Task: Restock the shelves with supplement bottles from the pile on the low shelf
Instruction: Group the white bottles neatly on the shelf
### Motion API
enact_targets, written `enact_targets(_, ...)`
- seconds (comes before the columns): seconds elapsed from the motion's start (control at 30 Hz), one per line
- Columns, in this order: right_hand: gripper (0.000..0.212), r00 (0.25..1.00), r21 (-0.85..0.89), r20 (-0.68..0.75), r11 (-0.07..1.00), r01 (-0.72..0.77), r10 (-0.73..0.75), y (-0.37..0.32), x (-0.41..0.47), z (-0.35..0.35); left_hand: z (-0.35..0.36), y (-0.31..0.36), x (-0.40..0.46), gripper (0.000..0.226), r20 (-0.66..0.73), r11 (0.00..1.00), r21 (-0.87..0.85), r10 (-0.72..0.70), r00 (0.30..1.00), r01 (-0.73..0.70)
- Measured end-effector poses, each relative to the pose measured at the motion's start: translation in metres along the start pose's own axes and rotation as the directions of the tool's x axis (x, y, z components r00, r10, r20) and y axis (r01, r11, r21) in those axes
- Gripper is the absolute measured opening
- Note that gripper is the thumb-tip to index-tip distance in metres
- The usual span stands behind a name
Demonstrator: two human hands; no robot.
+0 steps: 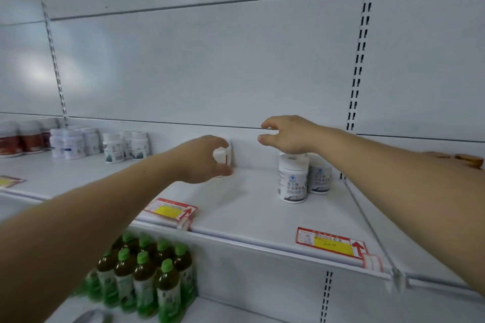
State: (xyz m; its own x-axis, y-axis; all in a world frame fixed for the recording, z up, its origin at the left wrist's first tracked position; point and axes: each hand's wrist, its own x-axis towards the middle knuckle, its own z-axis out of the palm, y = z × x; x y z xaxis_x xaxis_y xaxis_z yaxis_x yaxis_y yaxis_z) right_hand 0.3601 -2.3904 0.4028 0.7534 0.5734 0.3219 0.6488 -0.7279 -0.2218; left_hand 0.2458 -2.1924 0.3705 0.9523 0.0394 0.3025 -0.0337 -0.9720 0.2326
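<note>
One white bottle (222,155) upright in left hand (202,158) grip, right hand (288,134) loose, holding nothing

Two white supplement bottles (292,178) stand near the shelf's (249,207) right edge, and one more white bottle (223,156) sits at its back edge. Toward the left edge are about six white bottles (112,148) and three red-labelled ones (31,136). Two price tags (330,242) line the front edge. Roughly ten green-capped drink bottles (147,278) crowd the shelf below.
</note>
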Motion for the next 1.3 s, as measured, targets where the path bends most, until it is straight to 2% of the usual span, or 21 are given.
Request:
enact_targets(0.1, 0.061, 1.0, -0.026, 0.007, 1.0, -0.004, 0.005, -0.031, 0.016, 0.017, -0.007, -0.046, 0.0, 0.065, -0.029, 0.999, -0.04, -0.018, 0.999, 0.017)
enact_targets(0.23, 0.065, 0.998, -0.062, 0.013, 0.996, -0.061, 0.062, -0.064, 0.034, 0.05, -0.004, -0.106, 0.009, 0.081, -0.048, 0.985, -0.164, -0.065, 0.997, 0.056)
enact_targets(0.37, 0.073, 0.985, -0.065, 0.001, 0.983, -0.171, 0.171, -0.085, 0.047, 0.082, 0.01, -0.141, 0.026, 0.093, 0.071, 0.944, -0.318, -0.067, 0.995, 0.086)
enact_targets(0.5, 0.078, 0.959, 0.054, -0.029, 0.959, -0.28, 0.282, -0.093, 0.056, 0.105, 0.022, -0.152, 0.043, 0.105, 0.196, 0.869, -0.484, -0.006, 0.981, 0.102)
enact_targets(0.57, 0.076, 0.952, 0.105, -0.037, 0.949, -0.298, 0.303, -0.093, 0.061, 0.111, 0.026, -0.153, 0.05, 0.105, 0.246, 0.816, -0.567, 0.032, 0.969, 0.117)
enact_targets(0.63, 0.072, 0.953, 0.102, -0.044, 0.95, -0.295, 0.301, -0.092, 0.066, 0.116, 0.03, -0.153, 0.055, 0.094, 0.248, 0.786, -0.611, 0.077, 0.966, 0.095)
enact_targets(0.73, 0.066, 0.961, 0.061, -0.043, 0.96, -0.272, 0.274, -0.091, 0.074, 0.119, 0.037, -0.153, 0.059, 0.075, 0.208, 0.776, -0.629, 0.106, 0.972, 0.05)
enact_targets(0.83, 0.05, 0.973, 0.045, -0.044, 0.973, -0.225, 0.226, -0.089, 0.077, 0.118, 0.042, -0.155, 0.061, 0.07, 0.158, 0.791, -0.612, 0.105, 0.982, 0.014)
enact_targets(1.3, 0.047, 0.982, 0.082, -0.067, 0.982, -0.169, 0.175, -0.081, 0.073, 0.11, 0.048, -0.15, 0.066, 0.082, 0.129, 0.833, -0.551, 0.133, 0.983, -0.041)
